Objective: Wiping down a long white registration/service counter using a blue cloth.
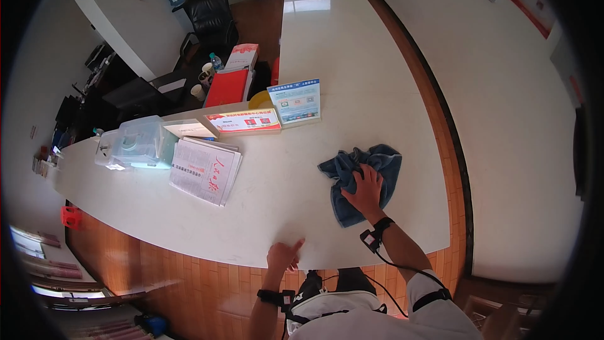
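On the white countertop (pixel 264 184), a crumpled blue cloth (pixel 390 174) with pale stitched edging lies spread in uneven folds. My right hand (pixel 367 190) presses down on it from above, its fingers bent into the bunched fabric. Part of the cloth is hidden under the palm. My left hand (pixel 283 256) is at the counter's near edge, holding nothing; one digit points out to the right and the others curl loosely. Both wrists carry black straps with small devices, and a cable runs up the right arm.
Left of the cloth stand an upright blue-and-white sign (pixel 297 101) and a low red-and-white sign (pixel 243 121). Folded newspapers (pixel 205 170) lie by a translucent plastic box (pixel 141 144). Beyond are red folders (pixel 226 87), paper cups (pixel 198 92) and a black office chair (pixel 207 14). A wall (pixel 514 151) runs along the right.
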Demonstrator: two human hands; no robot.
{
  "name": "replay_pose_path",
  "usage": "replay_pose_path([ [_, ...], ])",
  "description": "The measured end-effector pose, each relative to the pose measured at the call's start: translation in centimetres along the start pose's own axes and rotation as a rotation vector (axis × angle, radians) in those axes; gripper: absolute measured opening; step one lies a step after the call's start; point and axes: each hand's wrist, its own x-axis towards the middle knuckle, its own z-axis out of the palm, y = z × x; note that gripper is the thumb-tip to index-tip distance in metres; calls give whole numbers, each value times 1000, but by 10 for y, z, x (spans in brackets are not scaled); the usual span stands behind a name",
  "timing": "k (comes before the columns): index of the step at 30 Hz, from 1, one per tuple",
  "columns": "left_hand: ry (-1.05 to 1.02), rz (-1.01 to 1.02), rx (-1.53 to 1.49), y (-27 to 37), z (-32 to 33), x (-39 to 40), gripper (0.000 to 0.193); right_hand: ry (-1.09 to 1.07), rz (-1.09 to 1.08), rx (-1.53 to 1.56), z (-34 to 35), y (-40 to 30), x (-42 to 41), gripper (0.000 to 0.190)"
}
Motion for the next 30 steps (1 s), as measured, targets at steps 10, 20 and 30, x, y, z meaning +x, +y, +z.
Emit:
replay_pose_path([
  [10, -95, 121, -3, -11, -2, 14, 71, 4, 230, -39, -24, -37, -146, 62],
  [20, -109, 175, -69, -19, -1, 15, 69, 87, 199, -45, -24, -40, -157, 64],
  [30, -8, 77, -23, -8, 1, 4, 73, 9, 140, -33, -34, 0, -95, 62],
])
